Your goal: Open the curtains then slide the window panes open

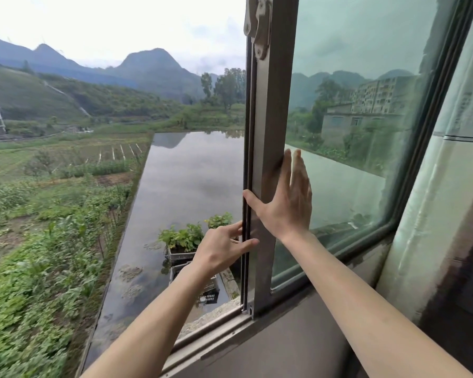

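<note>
flooded field [186, 186], mountains [148, 64], grey buildings [377, 99]

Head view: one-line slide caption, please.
Both hands, left hand and right hand, on the window pane's frame, left side already open.

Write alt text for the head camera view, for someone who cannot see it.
Two bare hands work a sliding window pane's frame: the right hand lies flat against it, the left hand touches its edge with its fingertips. The window is open to the left, showing a flooded plot, green fields and misty mountains.
</note>
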{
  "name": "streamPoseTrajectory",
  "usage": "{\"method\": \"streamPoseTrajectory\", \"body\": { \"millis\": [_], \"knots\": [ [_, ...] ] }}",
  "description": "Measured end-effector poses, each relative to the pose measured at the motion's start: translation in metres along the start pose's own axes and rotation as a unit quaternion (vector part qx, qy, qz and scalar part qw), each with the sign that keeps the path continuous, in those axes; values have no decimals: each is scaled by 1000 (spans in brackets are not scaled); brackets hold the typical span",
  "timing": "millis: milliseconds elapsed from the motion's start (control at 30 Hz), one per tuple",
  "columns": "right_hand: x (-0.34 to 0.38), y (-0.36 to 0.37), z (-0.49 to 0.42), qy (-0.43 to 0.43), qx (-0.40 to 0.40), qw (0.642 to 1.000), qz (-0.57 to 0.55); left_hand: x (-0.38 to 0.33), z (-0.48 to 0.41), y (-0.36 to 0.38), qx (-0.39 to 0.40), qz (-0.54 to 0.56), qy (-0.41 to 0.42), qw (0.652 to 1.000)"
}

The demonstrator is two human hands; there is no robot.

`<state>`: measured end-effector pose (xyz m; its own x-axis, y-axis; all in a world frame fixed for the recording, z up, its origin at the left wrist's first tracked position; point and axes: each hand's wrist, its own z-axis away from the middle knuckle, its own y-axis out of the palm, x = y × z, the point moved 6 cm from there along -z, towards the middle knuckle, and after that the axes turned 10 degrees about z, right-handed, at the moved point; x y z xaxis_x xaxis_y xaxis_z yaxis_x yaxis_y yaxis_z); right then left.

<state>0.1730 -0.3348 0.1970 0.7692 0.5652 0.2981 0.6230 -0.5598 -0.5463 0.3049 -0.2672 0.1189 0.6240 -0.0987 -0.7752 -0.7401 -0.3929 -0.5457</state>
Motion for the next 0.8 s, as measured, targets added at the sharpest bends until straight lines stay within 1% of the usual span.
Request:
{"method": "streamPoseTrajectory", "body": {
  "millis": [133,233,333,533,600,733,800],
  "knots": [
    [0,3,1,2,-6,1000,-23,6,1,5,20,-8,-16,1000],
    [0,3,1,7,-10,1000,-27,5,-1,8,-1,-24,-16,1000],
    [0,4,1,9,-8,999,-32,5,-1,11,-39,-29,-13,999],
    [-1,7,1,13,-1,999,-37,2,-1,22,-64,-63,-43,995],
    [-1,4,1,10,5,999,-32,-1,-1,20,-57,-92,-48,993],
    [-1,0,2,2,24,1000,-1,-8,2,30,-51,-235,-32,970],
    [-4,-3,0,-4,39,999,16,-7,6,45,-55,-230,-36,971]
  ]
}}
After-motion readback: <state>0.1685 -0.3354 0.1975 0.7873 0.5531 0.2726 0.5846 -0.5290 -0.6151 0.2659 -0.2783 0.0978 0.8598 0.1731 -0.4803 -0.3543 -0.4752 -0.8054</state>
